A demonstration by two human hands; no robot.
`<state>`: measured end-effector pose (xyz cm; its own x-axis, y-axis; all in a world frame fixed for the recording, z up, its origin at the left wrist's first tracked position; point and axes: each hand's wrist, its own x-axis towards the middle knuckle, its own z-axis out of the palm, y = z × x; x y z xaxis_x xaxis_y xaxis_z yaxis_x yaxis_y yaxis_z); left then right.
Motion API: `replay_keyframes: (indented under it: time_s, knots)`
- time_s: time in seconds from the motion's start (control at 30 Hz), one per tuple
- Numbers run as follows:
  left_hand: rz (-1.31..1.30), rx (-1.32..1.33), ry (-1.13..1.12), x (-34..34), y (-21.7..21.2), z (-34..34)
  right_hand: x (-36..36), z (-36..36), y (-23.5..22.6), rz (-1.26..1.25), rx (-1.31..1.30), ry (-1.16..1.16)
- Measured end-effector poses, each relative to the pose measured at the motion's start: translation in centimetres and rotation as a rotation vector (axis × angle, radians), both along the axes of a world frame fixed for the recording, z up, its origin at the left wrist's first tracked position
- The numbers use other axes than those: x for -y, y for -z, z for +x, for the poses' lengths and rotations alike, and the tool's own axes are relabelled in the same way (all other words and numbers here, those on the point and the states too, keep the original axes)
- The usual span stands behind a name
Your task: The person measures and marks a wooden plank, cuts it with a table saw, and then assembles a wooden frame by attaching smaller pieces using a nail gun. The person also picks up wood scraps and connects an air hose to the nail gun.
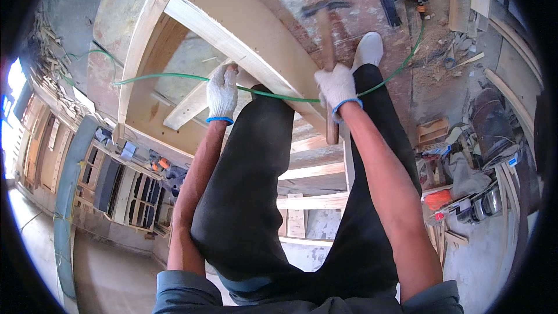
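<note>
**A:** ok so what's actually being held here?

**B:** A hammer (327, 35) is gripped by the right hand (336, 86). The fingers are closed tight round the wooden handle about halfway down, so the butt end sticks out below the glove and the dark metal head is raised above it, up over the reddish worktop (360, 11). White gloves with blue cuffs are worn on both hands.

**A:** and the left one?

**B:** The left hand (222, 91) is laid on a loose wooden batten (189, 104) inside the frame (232, 29), fingers curled down over its upper end. Whether it's really clamped or just resting can't be told from this angle.

**A:** what frame?

**B:** A big pale timber frame with a curved outer edge, lying flat on the worktop. One thick rail is run diagonally from upper left down toward the right hand, and the hammer is held just past that rail's lower end. The batten is set at a slant in the opening below the rail.

**A:** anything else close by?

**B:** A green hose (174, 77) is draped across the frame, passing between the two hands and looping off up to the right. A white shoe (368, 49) is planted on the worktop right beside the hammer handle, and both knees in black trousers are seen under the arms. Wood slats are stacked below, and offcuts and tools are scattered off to the right.
</note>
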<state>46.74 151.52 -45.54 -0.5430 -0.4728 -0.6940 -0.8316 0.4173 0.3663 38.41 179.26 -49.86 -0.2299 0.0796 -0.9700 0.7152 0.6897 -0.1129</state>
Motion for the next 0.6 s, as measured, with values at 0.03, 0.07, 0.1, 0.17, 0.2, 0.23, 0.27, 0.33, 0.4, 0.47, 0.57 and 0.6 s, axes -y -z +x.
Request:
replay_keyframes:
  time_s: [0.03, 0.07, 0.1, 0.17, 0.2, 0.23, 0.27, 0.33, 0.4, 0.47, 0.57, 0.6]
  knots:
    - [0.003, 0.001, -0.012, -0.1, -0.1, 0.6, 1.0, -1.4, -1.4, 0.016, 0.061, 0.145]
    - [0.007, 0.001, -0.025, -0.2, -0.1, 1.1, 2.4, -2.9, -2.8, 0.035, 0.122, 0.290]
    - [0.003, 0.001, -0.002, -0.6, -0.2, 1.2, 3.9, -3.0, -4.2, 0.107, 0.086, 0.340]
    - [0.016, 0.030, -0.014, -1.8, -0.7, 0.5, 1.9, 2.4, 0.3, 0.000, -0.203, -0.340]
    - [0.014, 0.038, -0.027, -2.0, -0.7, 0.3, 1.9, 2.6, 0.9, -0.069, -0.214, -0.470]
    - [0.034, 0.054, -0.075, -1.9, -0.9, 0.6, 2.5, -2.2, -1.0, -0.127, 0.258, -0.083]
    - [0.066, 0.037, -0.102, -1.7, -0.9, 0.6, 1.8, -3.1, -1.3, -0.191, 0.233, 0.000]
    - [0.115, 0.010, -0.154, -1.1, -0.4, 1.7, 2.3, -2.8, -2.1, -0.043, 0.215, 0.227]
    - [0.022, 0.117, -0.044, -1.7, -0.3, 2.8, 1.9, -0.2, -0.7, -0.021, -0.095, -0.360]
    - [-0.001, 0.113, 0.037, -1.9, 0.3, 2.8, 0.7, -0.4, -1.0, -0.115, 0.037, -0.259]
    - [0.052, 0.149, -0.033, -1.8, 0.2, 2.5, 1.0, -4.3, -4.3, -0.134, 0.221, 0.113]
    - [0.049, 0.139, -0.047, -1.8, 0.0, 2.7, 1.2, -4.5, -4.9, -0.134, 0.149, 0.197]
